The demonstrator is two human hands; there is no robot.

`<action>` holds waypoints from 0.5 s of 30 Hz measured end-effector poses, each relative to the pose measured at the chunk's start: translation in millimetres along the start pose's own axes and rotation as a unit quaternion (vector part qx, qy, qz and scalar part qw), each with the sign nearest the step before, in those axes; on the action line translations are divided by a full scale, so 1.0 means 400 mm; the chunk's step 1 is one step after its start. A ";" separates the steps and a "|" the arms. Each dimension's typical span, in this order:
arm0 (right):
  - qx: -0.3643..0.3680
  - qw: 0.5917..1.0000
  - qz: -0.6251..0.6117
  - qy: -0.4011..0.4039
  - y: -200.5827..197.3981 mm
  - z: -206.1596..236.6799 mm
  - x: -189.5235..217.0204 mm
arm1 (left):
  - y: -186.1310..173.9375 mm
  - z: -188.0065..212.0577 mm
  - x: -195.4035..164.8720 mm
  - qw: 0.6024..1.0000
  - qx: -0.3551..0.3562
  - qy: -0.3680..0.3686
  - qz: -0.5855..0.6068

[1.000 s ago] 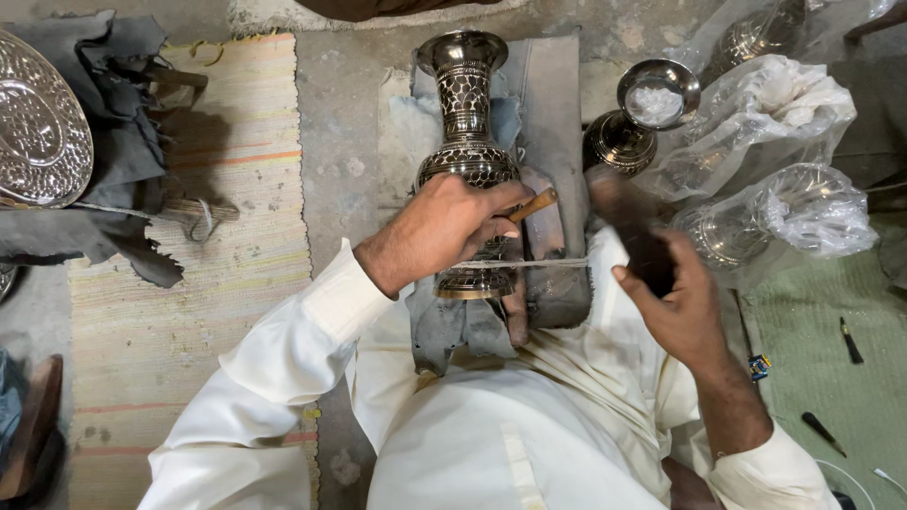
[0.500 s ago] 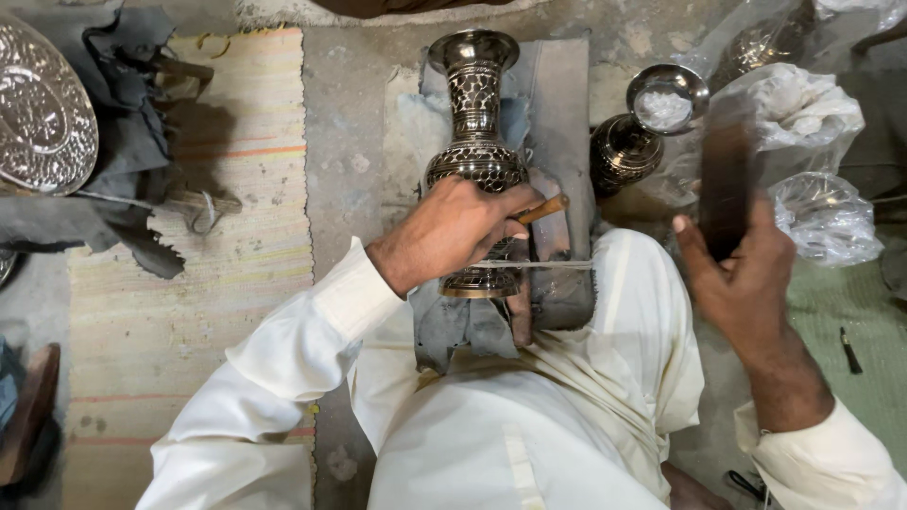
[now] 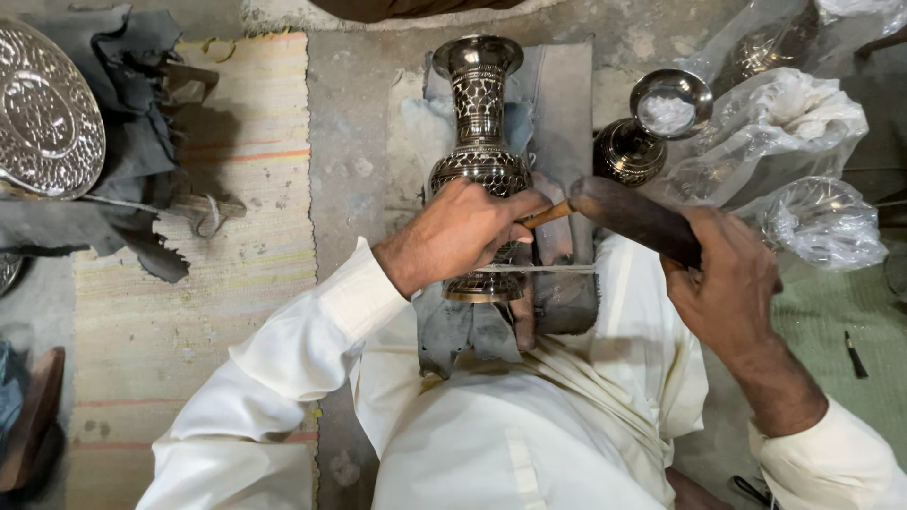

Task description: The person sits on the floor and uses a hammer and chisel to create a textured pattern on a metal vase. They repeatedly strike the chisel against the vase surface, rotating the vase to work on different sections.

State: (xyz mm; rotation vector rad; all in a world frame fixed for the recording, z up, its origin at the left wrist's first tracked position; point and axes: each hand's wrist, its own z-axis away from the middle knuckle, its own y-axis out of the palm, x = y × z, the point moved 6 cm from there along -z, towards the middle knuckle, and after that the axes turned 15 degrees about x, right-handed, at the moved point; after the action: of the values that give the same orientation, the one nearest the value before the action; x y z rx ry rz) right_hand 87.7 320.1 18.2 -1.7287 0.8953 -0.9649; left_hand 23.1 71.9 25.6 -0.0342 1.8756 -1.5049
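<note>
Head view, looking straight down onto the lap.

Left hand (image 3: 463,236): clenched around a thin chisel-like punch (image 3: 546,214) with a pale wooden-coloured shank, the knuckles resting on the body of an engraved metal vase (image 3: 480,161). The punch's working end is hidden under the fingers; contact with the vase surface cannot be confirmed.

Right hand (image 3: 732,283): wrapped tightly around the grip end of a dark wooden mallet (image 3: 628,212). The mallet lies at a slant, with its far end touching or just at the exposed end of the punch.

Vase: dark and silvery, patterned, lying on its side along the lap, mouth away from the person, foot near the belly. It rests on a grey cloth pad (image 3: 557,104) over a concrete floor. A thin metal rod (image 3: 543,269) lies crosswise just beside the foot of the vase.

Surroundings: a second, smaller metal vessel (image 3: 631,151) with an open bowl-like mouth stands just right of the pad. Right of that, clear plastic bags (image 3: 794,123) hold more shiny metal pieces. At far left, an embossed round metal tray (image 3: 42,113) sits on dark crumpled cloth (image 3: 142,104), which lies on a striped woven mat (image 3: 246,189). The person wears a white long-sleeved garment (image 3: 501,425).
</note>
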 end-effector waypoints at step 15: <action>-0.007 0.948 -0.248 0.199 0.060 0.035 -0.073 | -0.009 -0.014 0.006 0.999 0.032 -0.007 -0.005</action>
State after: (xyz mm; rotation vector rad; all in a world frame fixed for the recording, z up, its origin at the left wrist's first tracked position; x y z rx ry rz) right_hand 84.4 343.6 -14.4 -1.8448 0.7186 -1.6888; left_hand 17.0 74.4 27.6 -0.0242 1.8186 -1.5668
